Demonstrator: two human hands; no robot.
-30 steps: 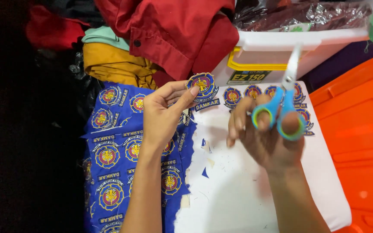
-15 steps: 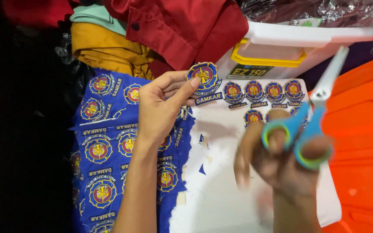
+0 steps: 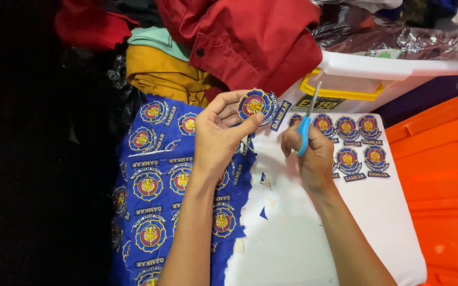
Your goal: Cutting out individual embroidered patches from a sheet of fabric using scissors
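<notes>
My left hand (image 3: 219,135) pinches a round embroidered patch (image 3: 256,104), blue with a gold and red centre, lifted just above the work surface. My right hand (image 3: 309,153) grips blue-handled scissors (image 3: 307,123), blades pointing up and away, close to the right of the patch. Under my left forearm lies a blue fabric sheet (image 3: 155,185) covered with several uncut patches of the same kind. Cut-out patches (image 3: 356,139) lie in rows on the white board (image 3: 303,238) to the right of my right hand.
A white bin with a yellow handle (image 3: 367,77) stands behind the board. Red (image 3: 250,37), mustard (image 3: 165,74) and teal clothes are piled at the back. An orange plastic lid (image 3: 441,180) borders the right side. Small fabric scraps (image 3: 263,213) dot the board.
My right hand has swung the scissors from the right back toward the patch, turning them upright. My left hand keeps the patch raised. The view has shifted slightly.
</notes>
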